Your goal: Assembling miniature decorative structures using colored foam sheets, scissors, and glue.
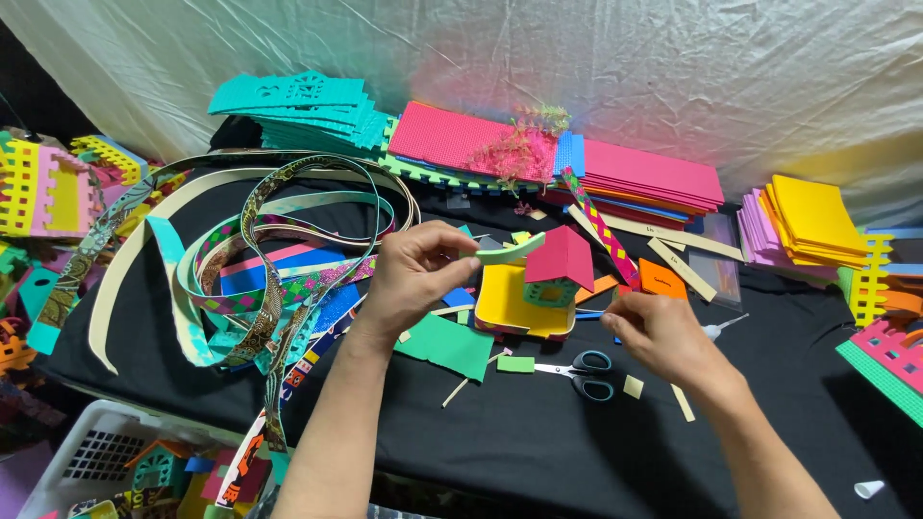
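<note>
My left hand [411, 274] pinches one end of a short pale green foam strip [510, 253] and holds it up over a small foam house. The house has a pink roof [561, 256], a teal wall and a yellow tray-like base [510, 306]. My right hand [663, 332] hovers to the right of the base with fingers curled; what is between the fingertips I cannot make out. Black-handled scissors [584, 373] lie on the black cloth just below my right hand.
Stacks of foam sheets line the back: teal [293, 108], pink [471, 139], yellow [812, 216]. Patterned ribbon loops [269, 240] spread at left. Green foam scraps [447, 346] lie near the base. A white basket [106, 452] of pieces sits lower left.
</note>
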